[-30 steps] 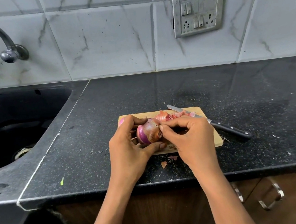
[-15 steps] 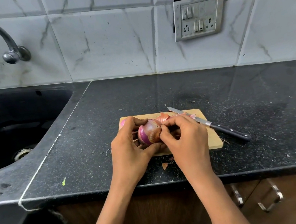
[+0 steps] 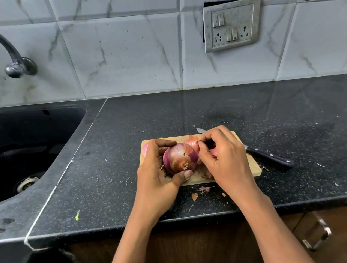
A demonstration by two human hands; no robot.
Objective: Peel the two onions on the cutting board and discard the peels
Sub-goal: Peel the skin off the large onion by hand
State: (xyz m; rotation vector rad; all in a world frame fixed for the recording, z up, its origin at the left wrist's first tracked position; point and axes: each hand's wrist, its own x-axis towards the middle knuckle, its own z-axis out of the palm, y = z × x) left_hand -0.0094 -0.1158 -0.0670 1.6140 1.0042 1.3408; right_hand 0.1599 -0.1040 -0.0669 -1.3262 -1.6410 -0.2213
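Observation:
A red onion (image 3: 179, 157) with papery skin partly on is held just above the wooden cutting board (image 3: 250, 168). My left hand (image 3: 156, 174) grips it from the left, thumb under its root end. My right hand (image 3: 223, 157) pinches a strip of onion skin (image 3: 192, 141) at the onion's top right. A sliver of a second, pinker onion (image 3: 145, 148) shows behind my left fingers at the board's far left corner. Loose peels (image 3: 212, 151) lie on the board, mostly hidden under my right hand.
A black-handled knife (image 3: 269, 158) lies across the board's right side, blade toward the wall. Small peel scraps (image 3: 199, 192) sit on the black counter (image 3: 302, 125) in front of the board. A dark sink (image 3: 14, 155) and tap (image 3: 11, 63) are at left.
My right hand has moved up and away from the onion's near side to its far top, drawing a strip of skin off. The left hand has turned the onion so its root end faces me.

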